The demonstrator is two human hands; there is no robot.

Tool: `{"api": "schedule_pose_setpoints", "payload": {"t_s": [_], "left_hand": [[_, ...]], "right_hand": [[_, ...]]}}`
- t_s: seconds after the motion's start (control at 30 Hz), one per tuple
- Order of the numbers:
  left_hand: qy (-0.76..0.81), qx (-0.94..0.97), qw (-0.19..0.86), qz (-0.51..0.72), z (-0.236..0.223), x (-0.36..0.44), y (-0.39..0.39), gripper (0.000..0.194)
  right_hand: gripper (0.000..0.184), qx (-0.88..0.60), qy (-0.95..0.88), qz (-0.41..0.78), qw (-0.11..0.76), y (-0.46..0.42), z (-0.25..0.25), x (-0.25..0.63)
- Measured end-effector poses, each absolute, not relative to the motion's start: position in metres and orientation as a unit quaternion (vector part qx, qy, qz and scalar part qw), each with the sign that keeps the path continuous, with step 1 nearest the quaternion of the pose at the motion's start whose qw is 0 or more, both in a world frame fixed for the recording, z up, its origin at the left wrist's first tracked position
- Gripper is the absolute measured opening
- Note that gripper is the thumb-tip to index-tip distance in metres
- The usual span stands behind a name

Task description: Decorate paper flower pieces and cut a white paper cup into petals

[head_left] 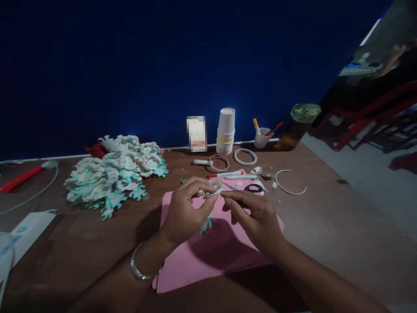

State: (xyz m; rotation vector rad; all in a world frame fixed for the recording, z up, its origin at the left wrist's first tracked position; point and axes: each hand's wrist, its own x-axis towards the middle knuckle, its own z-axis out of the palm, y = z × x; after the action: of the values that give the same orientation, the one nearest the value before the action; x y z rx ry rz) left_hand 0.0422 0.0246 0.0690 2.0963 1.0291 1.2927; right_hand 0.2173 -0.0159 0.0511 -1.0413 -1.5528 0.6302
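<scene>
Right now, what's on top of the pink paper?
Black-handled scissors, red marker, pale pen and white scrap, toward the far edge. Left hand and right hand block part; anything behind them is hidden.

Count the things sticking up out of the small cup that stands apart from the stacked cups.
2. An orange-capped marker leans left and a red stick leans right in the cup; anything shorter could be hidden inside.

One white paper cutout, teal-edged at its lower end and curled at the top, is pinched in the left hand above the pink sheets, its middle portion concealed by that hand.
</scene>
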Motion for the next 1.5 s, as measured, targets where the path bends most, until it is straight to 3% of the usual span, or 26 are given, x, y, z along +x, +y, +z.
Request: {"api": "schedule_pose_setpoints", "payload": {"t_s": [0.43, 0.73, 0.9, 1.23, 1.5], "left_hand": [[0.322, 0.815, 0.113, 0.468, 0.067, 0.04, 0.022, 0.016], [0.325, 0.807, 0.127, 0.477, 0.071, 0.043, 0.021, 0.018], [0.347, 0.78, 0.194, 0.484, 0.071, 0.044, 0.022, 0.016], [0.37, 0.681, 0.407, 0.484, 0.065, 0.044, 0.025, 0.013], [0.375, 0.612, 0.501, 0.483, 0.061, 0.044, 0.023, 0.012]], "right_hand": [[0.02, -0.429, -0.711, 0.167, 0.533, -0.015, 0.051, 0.217], [0.021, -0.434, -0.713, 0.163, 0.525, -0.017, 0.052, 0.215], [0.019, -0.436, -0.704, 0.191, 0.527, -0.018, 0.053, 0.216], [0.017, -0.436, -0.615, 0.357, 0.552, -0.018, 0.056, 0.216], [0.014, -0.391, -0.535, 0.468, 0.584, -0.016, 0.049, 0.215]]}}
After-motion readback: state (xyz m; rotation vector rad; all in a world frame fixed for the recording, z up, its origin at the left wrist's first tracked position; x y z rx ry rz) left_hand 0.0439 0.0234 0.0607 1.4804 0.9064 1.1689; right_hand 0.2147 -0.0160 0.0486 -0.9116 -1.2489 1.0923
